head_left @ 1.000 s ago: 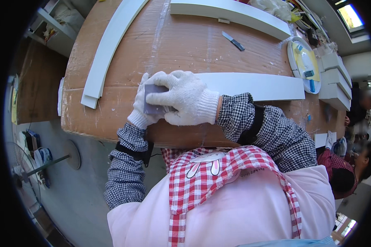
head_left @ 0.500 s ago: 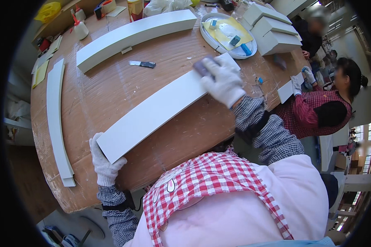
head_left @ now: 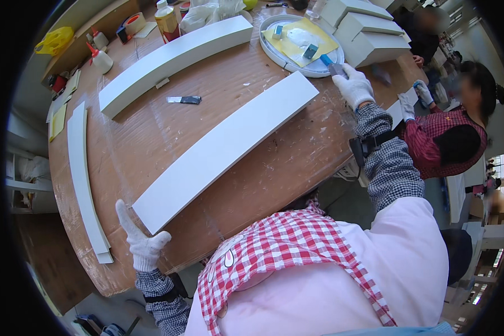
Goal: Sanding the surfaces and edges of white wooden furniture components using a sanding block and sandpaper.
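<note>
A long, gently curved white board (head_left: 229, 151) lies slantwise across the table in front of me. My left hand (head_left: 143, 238), in a white glove, is at its near left end with thumb and forefinger spread; whether it touches the corner I cannot tell. My gloved right hand (head_left: 354, 88) is off the board, beyond its far right end and beside the round white tray (head_left: 269, 49). Its fingers close on a dark grey sanding block (head_left: 336, 69), partly hidden by the glove. In the tray are yellow sandpaper (head_left: 325, 42), white powder and small blue-and-white blocks (head_left: 309, 51).
A thick curved white piece (head_left: 173, 59) stands farther back, narrow curved strips (head_left: 87, 185) at left. A putty knife (head_left: 183, 100) lies between. Glue bottles (head_left: 101, 60) stand far left; white blocks (head_left: 369, 45) are stacked far right. A co-worker (head_left: 445, 137) works at right.
My right hand has lifted off the board and moved right with the block, to the tray's edge. My left hand's fingers have spread off the board's end.
</note>
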Motion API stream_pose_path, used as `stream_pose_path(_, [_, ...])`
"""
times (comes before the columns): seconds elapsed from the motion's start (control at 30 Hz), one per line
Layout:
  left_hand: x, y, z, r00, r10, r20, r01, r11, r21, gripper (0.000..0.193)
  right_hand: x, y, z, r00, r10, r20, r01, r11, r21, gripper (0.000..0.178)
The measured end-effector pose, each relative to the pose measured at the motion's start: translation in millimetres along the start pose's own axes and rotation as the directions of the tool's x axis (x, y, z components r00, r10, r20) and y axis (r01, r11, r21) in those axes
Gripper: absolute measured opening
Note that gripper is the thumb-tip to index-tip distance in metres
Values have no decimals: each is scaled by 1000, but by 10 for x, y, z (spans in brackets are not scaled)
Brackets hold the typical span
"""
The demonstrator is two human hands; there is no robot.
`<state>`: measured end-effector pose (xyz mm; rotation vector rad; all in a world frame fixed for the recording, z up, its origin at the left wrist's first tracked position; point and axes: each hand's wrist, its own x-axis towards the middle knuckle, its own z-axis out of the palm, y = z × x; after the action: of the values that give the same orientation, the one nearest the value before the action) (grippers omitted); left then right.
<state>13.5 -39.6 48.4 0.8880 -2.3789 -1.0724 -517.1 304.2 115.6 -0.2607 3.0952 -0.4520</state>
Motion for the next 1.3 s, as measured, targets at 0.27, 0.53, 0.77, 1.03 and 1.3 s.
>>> stream_pose_path(0.27, [592, 1055, 651, 939, 343, 35, -321, 833, 451, 120, -1428, -1306, 254, 412, -911, -18, 878, 392, 272, 53])
stream_pose_path(0.53, [734, 1364, 832, 976, -16, 219, -121, 795, 595, 100, -281, -409, 219, 863, -495, -98, 492, 869, -57, 49])
stream_pose_path(0.77, [703, 1333, 829, 976, -18, 216, -117, 795, 595, 98, -757, -656, 71, 643, -719, -264, 763, 631, 140, 48])
stream_pose_path(1.03, [719, 1369, 833, 976, -33, 216, -106, 793, 600, 98, -87, -218, 176, 905, -423, -43, 423, 906, -17, 56])
stream_pose_path(1.3, [746, 1390, 852, 978, -50, 201, -82, 799, 596, 98, -454, 431, 501, 914, -406, 9, 406, 914, -31, 66])
